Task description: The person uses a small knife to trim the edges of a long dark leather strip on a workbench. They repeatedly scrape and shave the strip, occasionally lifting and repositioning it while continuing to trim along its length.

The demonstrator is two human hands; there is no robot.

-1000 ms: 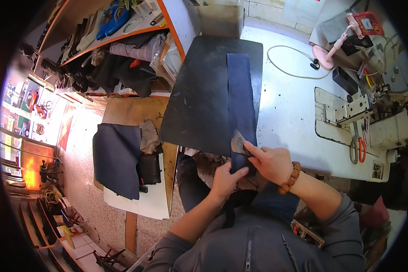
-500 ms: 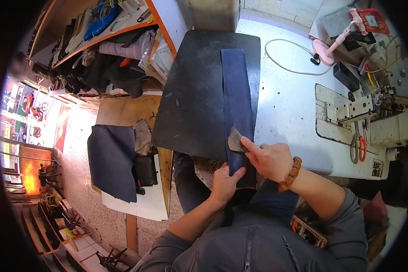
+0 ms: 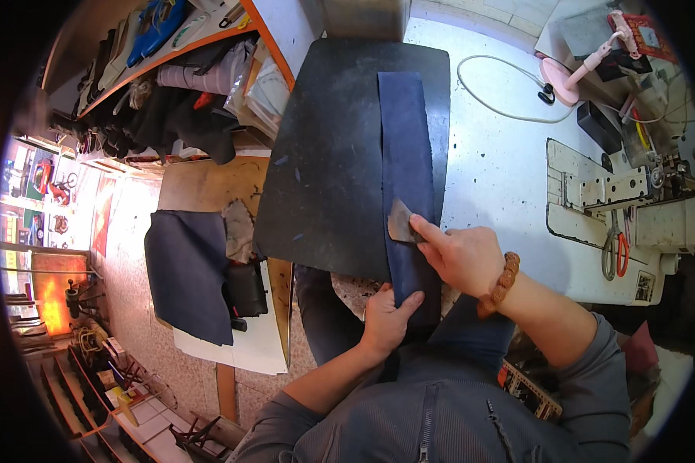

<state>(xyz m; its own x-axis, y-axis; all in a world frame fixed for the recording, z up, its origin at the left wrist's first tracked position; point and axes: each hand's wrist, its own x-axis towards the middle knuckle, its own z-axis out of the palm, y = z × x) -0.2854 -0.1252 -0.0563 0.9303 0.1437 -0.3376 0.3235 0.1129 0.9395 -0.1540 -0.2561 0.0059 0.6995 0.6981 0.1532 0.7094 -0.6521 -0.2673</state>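
A long dark blue strip (image 3: pixel 406 147), which looks like leather or cloth, lies lengthwise on the black mat (image 3: pixel 328 154), its near end hanging over the mat's edge toward my lap. My left hand (image 3: pixel 387 320) grips this near end, thumb on top and fingers curled beneath. Between the fingers of my right hand (image 3: pixel 463 258) is a flat grey-brown blade-like piece (image 3: pixel 400 222). It rests on the strip a little beyond my left hand, with my index finger stretched along it. Whether its edge is sharp cannot be made out.
A white sewing-machine table (image 3: pixel 502 177) stands to the right, carrying a sewing machine (image 3: pixel 610 189), scissors (image 3: pixel 615 251) and a pink lamp stand (image 3: pixel 567 81). At left, a dark blue sheet (image 3: pixel 185 274) lies on a low board beside a black pouch (image 3: pixel 246 289). Crammed shelves (image 3: pixel 174 65) rise behind.
The whole view has shifted slightly. My right hand and the flat piece are a touch farther along the strip, while my left hand keeps its hold on the near end.
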